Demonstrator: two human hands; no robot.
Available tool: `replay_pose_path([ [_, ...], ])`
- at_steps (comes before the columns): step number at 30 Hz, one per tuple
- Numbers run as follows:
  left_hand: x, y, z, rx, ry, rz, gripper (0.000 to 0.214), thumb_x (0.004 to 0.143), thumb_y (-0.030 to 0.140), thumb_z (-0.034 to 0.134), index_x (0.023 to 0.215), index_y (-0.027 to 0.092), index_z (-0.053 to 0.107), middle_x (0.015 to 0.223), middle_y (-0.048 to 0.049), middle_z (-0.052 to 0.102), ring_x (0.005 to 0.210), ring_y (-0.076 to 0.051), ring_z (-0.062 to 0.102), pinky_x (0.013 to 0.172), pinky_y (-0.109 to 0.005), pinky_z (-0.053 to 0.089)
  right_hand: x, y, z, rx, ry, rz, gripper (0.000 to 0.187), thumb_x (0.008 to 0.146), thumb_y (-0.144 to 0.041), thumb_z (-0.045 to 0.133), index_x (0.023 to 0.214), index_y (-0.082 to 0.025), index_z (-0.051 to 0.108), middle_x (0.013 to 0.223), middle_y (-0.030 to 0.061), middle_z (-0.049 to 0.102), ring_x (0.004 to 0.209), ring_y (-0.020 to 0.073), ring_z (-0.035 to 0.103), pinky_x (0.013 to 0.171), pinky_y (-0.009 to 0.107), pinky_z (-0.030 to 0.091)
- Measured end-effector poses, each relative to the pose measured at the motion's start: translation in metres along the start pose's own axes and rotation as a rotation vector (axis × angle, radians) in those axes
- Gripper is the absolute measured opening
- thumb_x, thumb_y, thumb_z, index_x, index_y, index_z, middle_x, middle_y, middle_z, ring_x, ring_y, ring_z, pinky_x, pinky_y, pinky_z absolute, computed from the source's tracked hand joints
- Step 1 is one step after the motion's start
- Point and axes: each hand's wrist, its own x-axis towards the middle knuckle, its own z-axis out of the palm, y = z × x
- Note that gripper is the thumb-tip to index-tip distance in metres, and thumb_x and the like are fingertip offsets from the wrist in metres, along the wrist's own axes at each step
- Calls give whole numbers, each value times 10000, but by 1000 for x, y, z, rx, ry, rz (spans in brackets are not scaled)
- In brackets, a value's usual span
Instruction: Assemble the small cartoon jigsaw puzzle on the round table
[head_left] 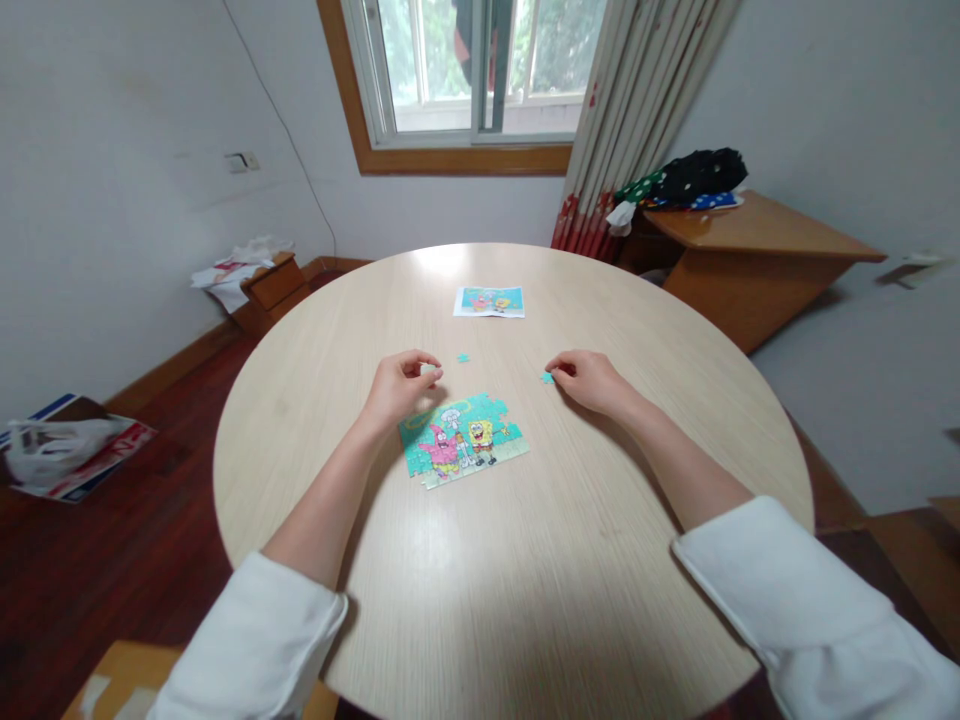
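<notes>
A small cartoon jigsaw puzzle (463,438), mostly assembled, lies on the round wooden table (525,560) in front of me. My left hand (400,384) hovers at its upper left corner, fingers pinched on a small pale puzzle piece. My right hand (589,379) rests on the table to the puzzle's right, fingertips pinching a teal puzzle piece (548,377). Another loose teal piece (463,357) lies between my hands. A printed reference picture (489,301) lies farther back on the table.
A wooden desk (757,245) with dark clothes on it stands at the right beside a curtain (637,110). A low wooden box (274,285) with papers sits by the left wall. A plastic bag on magazines (60,450) lies on the floor.
</notes>
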Motion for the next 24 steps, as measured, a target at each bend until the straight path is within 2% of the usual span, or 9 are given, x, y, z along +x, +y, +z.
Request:
replay_pose_path([
  [5, -2, 5, 1, -99, 13, -66, 61, 667, 121, 696, 702, 154, 659, 578, 12, 618, 547, -107, 573, 554, -231, 441, 0, -1, -1, -1, 0, 7, 250, 837, -135, 518, 929, -145, 750, 889, 99, 742, 807, 190, 652, 767, 291, 477],
  [11, -2, 9, 6, -201, 95, -235, 115, 800, 71, 578, 704, 133, 595, 582, -13, 619, 556, -120, 612, 669, -306, 539, 0, -1, 0, -4, 6, 9, 242, 838, -125, 522, 919, -140, 749, 888, 101, 740, 806, 189, 650, 767, 286, 473],
  [20, -6, 10, 0, -298, 43, -337, 152, 879, 80, 486, 758, 171, 475, 706, -51, 682, 611, -144, 674, 693, -325, 545, -1, -3, -1, -2, -1, 28, 255, 845, -130, 509, 930, -141, 748, 900, 105, 740, 820, 194, 655, 778, 290, 473],
  [24, -5, 5, -7, -301, 46, -314, 176, 843, 55, 535, 703, 158, 511, 730, -64, 687, 652, -137, 671, 741, -316, 526, -1, -4, -2, -7, -9, 39, 259, 846, -141, 507, 943, -135, 748, 893, 102, 740, 816, 187, 653, 776, 280, 473],
])
